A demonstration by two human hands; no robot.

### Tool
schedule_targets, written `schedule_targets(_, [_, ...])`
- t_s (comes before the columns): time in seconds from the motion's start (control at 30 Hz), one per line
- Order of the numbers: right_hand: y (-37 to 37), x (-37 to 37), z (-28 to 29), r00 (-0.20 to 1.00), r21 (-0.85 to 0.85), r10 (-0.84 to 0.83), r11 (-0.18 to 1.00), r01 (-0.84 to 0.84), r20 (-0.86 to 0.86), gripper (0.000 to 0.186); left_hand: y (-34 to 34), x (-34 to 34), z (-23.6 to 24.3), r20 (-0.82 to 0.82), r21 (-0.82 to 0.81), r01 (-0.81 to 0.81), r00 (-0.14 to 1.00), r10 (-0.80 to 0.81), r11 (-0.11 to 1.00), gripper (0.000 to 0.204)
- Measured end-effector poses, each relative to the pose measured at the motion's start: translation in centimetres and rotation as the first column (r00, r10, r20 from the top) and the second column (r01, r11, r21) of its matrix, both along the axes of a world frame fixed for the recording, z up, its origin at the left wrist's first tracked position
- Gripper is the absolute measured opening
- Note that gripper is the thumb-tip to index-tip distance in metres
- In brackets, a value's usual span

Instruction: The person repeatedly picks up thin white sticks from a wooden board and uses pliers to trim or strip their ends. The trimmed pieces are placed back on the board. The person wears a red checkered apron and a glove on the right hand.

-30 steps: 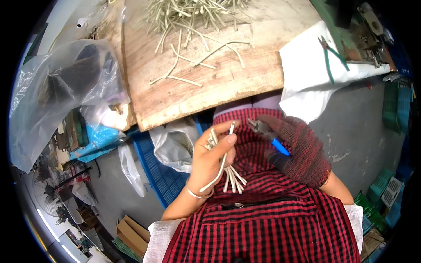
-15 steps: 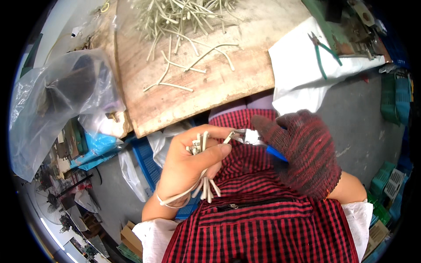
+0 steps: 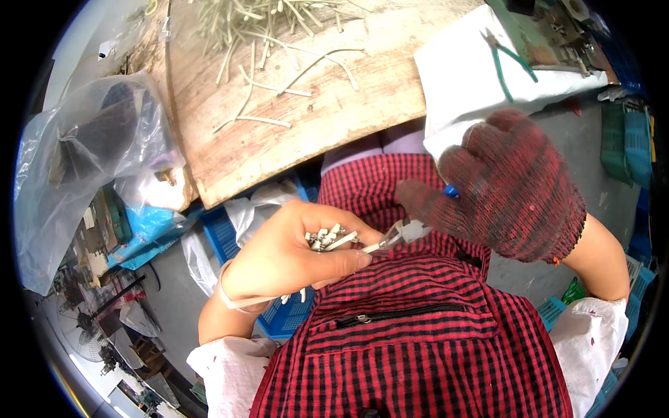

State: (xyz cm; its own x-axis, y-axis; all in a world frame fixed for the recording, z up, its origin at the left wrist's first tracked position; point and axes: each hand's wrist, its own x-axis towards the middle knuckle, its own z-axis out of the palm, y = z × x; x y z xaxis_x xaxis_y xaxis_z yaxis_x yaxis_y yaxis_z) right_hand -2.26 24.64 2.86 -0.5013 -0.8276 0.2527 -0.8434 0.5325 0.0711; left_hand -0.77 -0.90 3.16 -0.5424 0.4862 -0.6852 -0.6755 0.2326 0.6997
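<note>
My bare left hand (image 3: 275,251) is closed around a bundle of short cream wires (image 3: 326,239), their ends with small metal bits showing above the fingers. Between thumb and forefinger one cream wire (image 3: 373,247) sticks out toward my right. In a dark red and black knitted glove, my right hand (image 3: 512,184) grips a pair of pliers (image 3: 411,230); a bit of blue handle shows by the fingers. The pliers' jaws meet the end of that single wire. Whether they are clamped on it is too small to tell. Both hands are over the red checked apron (image 3: 404,327).
Many loose cream wires (image 3: 244,28) lie heaped on the wooden table (image 3: 334,111). Green-handled cutters (image 3: 503,70) rest on a white sheet (image 3: 446,63) at the right. A clear plastic bag (image 3: 90,153) hangs at the left, and a blue basket (image 3: 219,237) stands below the table.
My right hand has swung up and to the right, tilting the pliers so their jaws point down-left. My left hand has turned and shifted slightly left, still holding the wires.
</note>
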Motion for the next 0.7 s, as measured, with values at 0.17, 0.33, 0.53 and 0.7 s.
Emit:
schedule_targets(0.17, [0.5,1.0,-0.7,0.987,0.048,-0.036,0.998,0.028,0.156,0.033,-0.6,0.5,-0.9,0.015,0.074,-0.033,0.999,0.032,0.997,0.025])
schedule_targets(0.33, [0.6,2.9,-4.2,0.792,-0.310,-0.061,0.900,0.306,0.607,0.045,-0.8,1.0,-1.8,-0.011,0.260,-0.163,0.985,0.172,0.952,0.023])
schedule_targets(0.53, [2.3,5.6,-6.2,0.530,-0.246,-0.305,0.634,0.733,0.791,0.049,-5.5,-4.8,-4.7,-0.783,-0.622,-0.271,0.180,-0.596,0.735,0.024])
schedule_targets(0.7, [0.4,4.8,-5.0,0.260,-0.236,0.037,0.561,0.794,0.965,0.046,-7.0,-9.3,-8.1,-0.637,-0.724,-0.315,-0.037,-0.770,0.614,0.034])
